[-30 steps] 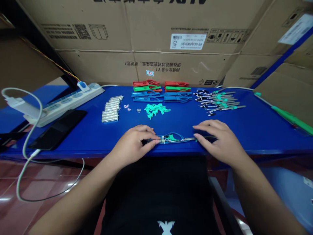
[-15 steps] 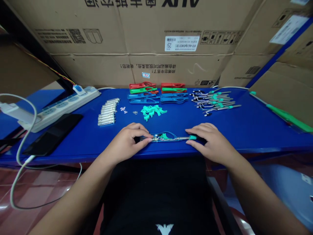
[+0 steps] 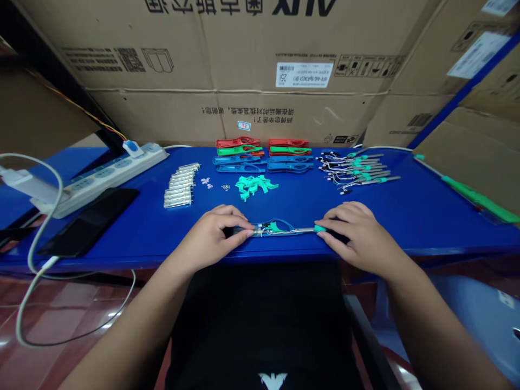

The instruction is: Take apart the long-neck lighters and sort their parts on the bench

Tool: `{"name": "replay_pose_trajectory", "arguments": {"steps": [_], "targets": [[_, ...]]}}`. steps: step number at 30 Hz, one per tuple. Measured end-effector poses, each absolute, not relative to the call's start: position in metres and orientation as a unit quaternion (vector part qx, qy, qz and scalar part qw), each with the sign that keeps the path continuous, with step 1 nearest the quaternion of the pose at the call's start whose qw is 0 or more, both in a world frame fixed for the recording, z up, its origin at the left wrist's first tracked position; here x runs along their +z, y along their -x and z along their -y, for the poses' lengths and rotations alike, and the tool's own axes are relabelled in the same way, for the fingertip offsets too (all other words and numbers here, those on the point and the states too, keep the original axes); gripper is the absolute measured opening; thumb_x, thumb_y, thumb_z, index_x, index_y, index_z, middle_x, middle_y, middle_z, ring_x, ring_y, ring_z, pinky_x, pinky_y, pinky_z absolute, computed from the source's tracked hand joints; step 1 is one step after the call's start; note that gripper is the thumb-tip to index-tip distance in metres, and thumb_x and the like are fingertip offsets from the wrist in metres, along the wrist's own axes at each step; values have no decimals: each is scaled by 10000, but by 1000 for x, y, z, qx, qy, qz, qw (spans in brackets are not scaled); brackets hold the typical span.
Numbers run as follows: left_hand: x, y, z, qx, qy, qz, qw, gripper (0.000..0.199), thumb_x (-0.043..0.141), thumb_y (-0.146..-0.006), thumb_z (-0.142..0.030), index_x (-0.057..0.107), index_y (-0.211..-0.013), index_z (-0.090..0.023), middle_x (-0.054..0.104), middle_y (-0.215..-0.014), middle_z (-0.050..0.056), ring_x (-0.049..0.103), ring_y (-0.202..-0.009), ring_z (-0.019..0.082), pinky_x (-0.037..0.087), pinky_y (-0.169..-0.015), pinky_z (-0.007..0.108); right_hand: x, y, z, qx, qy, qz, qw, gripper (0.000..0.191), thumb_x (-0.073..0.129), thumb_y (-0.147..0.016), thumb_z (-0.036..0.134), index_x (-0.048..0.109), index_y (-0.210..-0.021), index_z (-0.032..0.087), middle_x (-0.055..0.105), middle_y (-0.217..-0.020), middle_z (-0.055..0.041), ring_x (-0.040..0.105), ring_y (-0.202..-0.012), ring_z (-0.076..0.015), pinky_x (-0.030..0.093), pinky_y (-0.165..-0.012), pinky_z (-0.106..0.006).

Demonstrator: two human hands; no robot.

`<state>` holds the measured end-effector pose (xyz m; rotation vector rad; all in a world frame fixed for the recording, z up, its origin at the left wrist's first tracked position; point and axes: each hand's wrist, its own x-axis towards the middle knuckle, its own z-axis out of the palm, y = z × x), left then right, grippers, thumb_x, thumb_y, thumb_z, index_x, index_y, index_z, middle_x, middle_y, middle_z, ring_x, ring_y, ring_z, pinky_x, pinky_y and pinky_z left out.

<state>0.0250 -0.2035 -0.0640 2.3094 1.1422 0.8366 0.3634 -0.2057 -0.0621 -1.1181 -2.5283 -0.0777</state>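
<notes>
- Hands: two, both yours, both closed on the same piece. Your left hand (image 3: 211, 237) pinched one end of the wired metal rod (image 3: 286, 231) between thumb and fingers, and your right hand (image 3: 359, 234) had its fingers curled over the other end, by the teal collar (image 3: 319, 229).
- Rod: one in hand, held level along the front edge of the blue workbench (image 3: 410, 227), with a blue wire loop (image 3: 277, 221) on top.
- Clips: two stacks of plastic clips (image 3: 264, 157) straight ahead, red, green and blue, at least four per stack, though exact count's tough.
- Tubes: roughly ten metal tubes (image 3: 177, 188), left of the one pile of green plastic bits (image 3: 254, 186).
- Finished-looking rods: about eight wired rods (image 3: 357, 169), bunched on the right.
- Extras: one power strip (image 3: 109, 181) and one black phone (image 3: 89, 222) on your left, one long green-handled tool (image 3: 479, 199) far right.
</notes>
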Motion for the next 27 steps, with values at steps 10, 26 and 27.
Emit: {"name": "replay_pose_trajectory", "arguments": {"steps": [10,26,27], "targets": [[-66,-24,203,297,-832,-415,220,166,653,-927,-359,772,-965,-250,710,-971,45,666,-904,184,541,-845,351,-62,-363,206,-23,397,898,191,256,567,-965,329,696,-1137,191,685,-1085,-96,601,-1009,-242,438,-961,-456],[-63,-25,205,297,-839,-409,199,170,628,-932,-323,765,-985,-237,703,-964,55,655,-891,186,541,-848,366,-29,-359,152,-21,392,900,190,323,533,-956,362,704,-1191,220,725,-1117,-95,647,-1047,-261,479,-931,-438],[-62,-25,205,296,-841,-409,194,173,621,-935,-323,762,-988,-237,703,-967,55,654,-891,187,540,-849,369,-26,-357,135,-29,401,898,181,303,527,-950,345,725,-1136,211,732,-1093,-94,649,-1041,-265,482,-922,-427]]}}
